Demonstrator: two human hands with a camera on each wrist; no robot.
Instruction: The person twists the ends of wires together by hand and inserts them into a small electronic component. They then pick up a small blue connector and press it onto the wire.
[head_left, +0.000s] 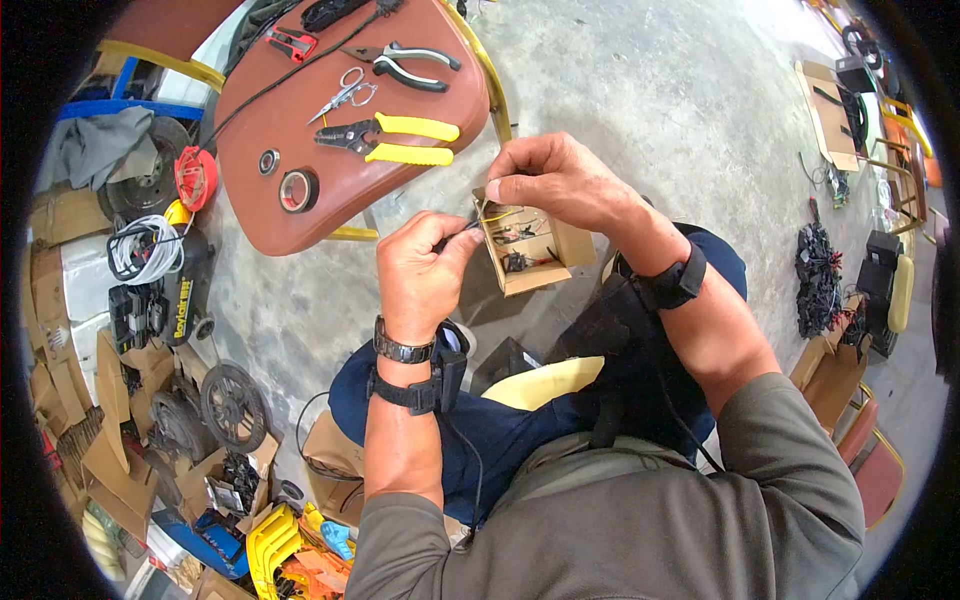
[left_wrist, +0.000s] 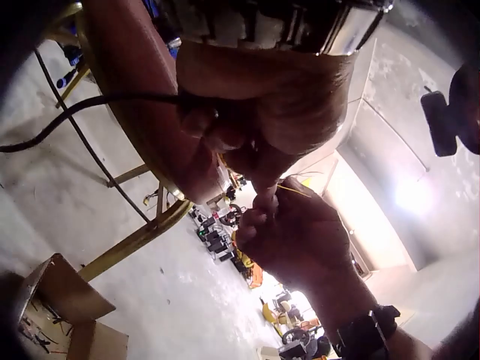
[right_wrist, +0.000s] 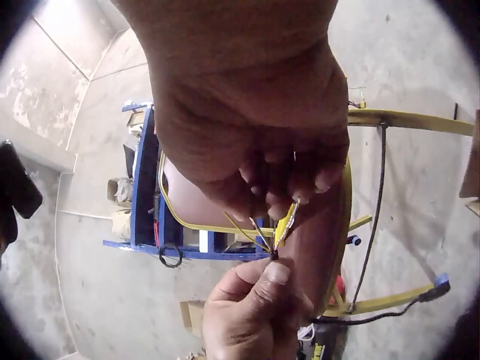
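My left hand [head_left: 425, 265] pinches a black cable [left_wrist: 97, 101] close to its stripped end, with the thumb on top. Several thin wires [right_wrist: 285, 225] fan out of that end, one of them yellow. My right hand [head_left: 560, 180] faces it, thumb and fingertips pinching at the tips of these wires. In the right wrist view the left thumb [right_wrist: 276, 271] sits where the wires leave the black sheath. Below both hands stands an open cardboard box [head_left: 552, 277] with bits of wire inside.
A brown chair seat [head_left: 240, 215] at the left bears yellow-handled wire strippers [head_left: 415, 126], pliers [head_left: 420, 55], scissors [head_left: 345, 97], a red tool [head_left: 291, 43] and two tape rolls [head_left: 298, 190]. Wheels [head_left: 233, 405] and cartons lie left on the floor, a black wire bundle [head_left: 818, 270] right.
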